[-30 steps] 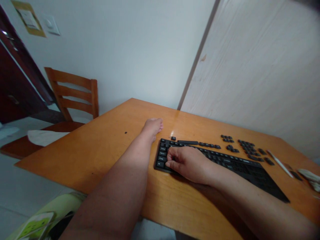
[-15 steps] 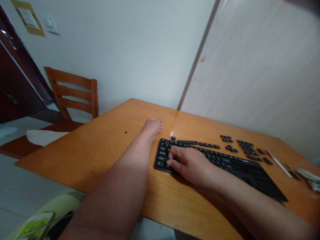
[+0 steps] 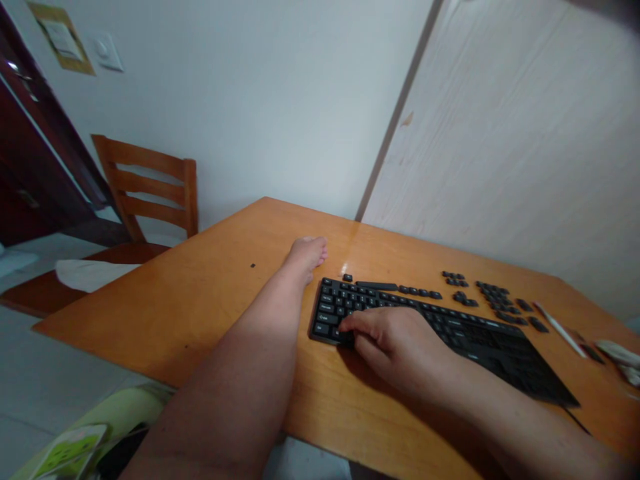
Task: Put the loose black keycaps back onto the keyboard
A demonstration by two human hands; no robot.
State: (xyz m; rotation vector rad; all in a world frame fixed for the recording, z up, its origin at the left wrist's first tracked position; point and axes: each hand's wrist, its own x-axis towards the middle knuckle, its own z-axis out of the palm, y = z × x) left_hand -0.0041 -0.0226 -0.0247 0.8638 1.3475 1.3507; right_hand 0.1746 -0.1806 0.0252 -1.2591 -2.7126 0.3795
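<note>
the keyboard (image 3: 327, 309) lies on the tabletop (image 3: 225, 287). the right hand (image 3: 395, 340) has uncurled from its pinch; one finger touches the bottom-left keys, seemingly pressing, and more keys show. the left hand (image 3: 306, 253) rests beyond the far left corner, fingers curled. whether either holds anything, i cannot tell. loose keycaps (image 3: 493, 293) lie behind.

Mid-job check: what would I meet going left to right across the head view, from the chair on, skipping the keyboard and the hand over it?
Chair, small dark bit, left hand, single keycap, long keycap, row of small keycaps, white stick, pale bundle.
</note>
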